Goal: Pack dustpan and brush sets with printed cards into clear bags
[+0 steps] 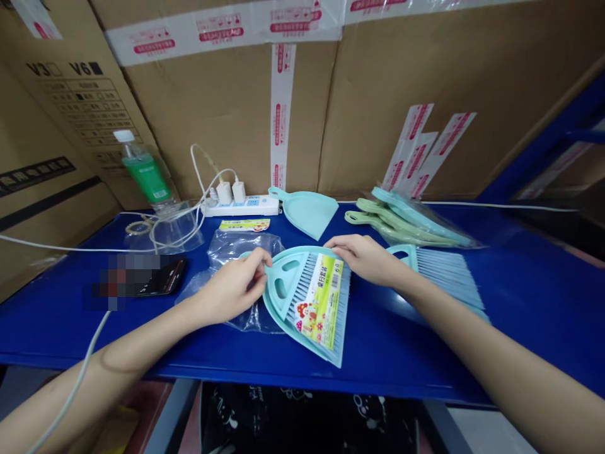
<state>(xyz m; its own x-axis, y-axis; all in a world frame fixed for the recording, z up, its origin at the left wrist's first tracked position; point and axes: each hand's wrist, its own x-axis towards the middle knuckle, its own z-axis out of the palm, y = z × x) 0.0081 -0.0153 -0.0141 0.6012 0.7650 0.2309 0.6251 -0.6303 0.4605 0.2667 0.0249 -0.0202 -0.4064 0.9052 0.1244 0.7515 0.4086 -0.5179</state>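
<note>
A mint-green dustpan [274, 309] lies slightly raised or on the table in front of me, tilted towards its lower right. Nested in it is a matching hand brush [284, 282] with pale blue bristles, and a yellow-green printed label card [321, 309] covers part of the bristles. My left hand [236, 284] is closed, fingers curled at the handle end of the set. At the far rim, my right hand [362, 255] pinches the dustpan's edge between thumb and fingers. Crumpled clear plastic bags [246, 246] lie beside and beyond my left hand.
Behind are another dustpan [309, 211], a loose label card [244, 225] and a power strip [262, 206] with chargers. To the right lie a blue-bristled brush [449, 277] and bagged green sets [401, 224]. A bottle [146, 173], cables and a phone [163, 277] are left; cardboard boxes [217, 107] back the table.
</note>
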